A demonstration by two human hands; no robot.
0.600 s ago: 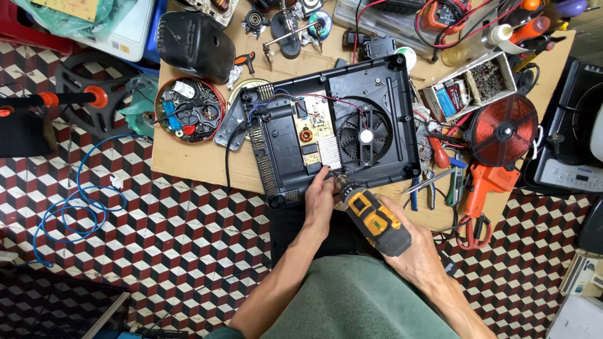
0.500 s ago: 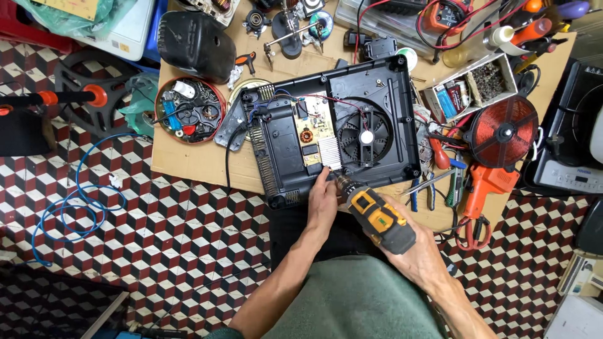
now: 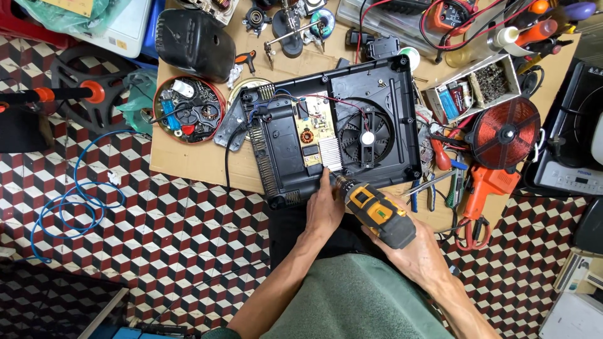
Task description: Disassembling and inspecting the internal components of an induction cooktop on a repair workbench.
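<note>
Right hand point(image 3: 414, 251) grips the drill point(image 3: 374, 210); left hand point(image 3: 323, 207) steadies its bit on the casing point(image 3: 282, 169). Keep it square, go slow.

Single head view, looking steeply down at cluttered workbench point(image 3: 195, 160), moderately near.

Green shirt, bare forearms, hands point(image 3: 325, 207).

I see a yellow and black drill point(image 3: 375, 213), black appliance casing point(image 3: 333, 129) with pale yellow circuit board point(image 3: 316, 129), copper-red coil disc point(image 3: 505, 133), orange tool point(image 3: 480, 188), tan desk point(image 3: 195, 160), red, white and black cube-patterned floor point(image 3: 125, 251), blue cable point(image 3: 66, 210), my green shirt point(image 3: 358, 301)
</note>
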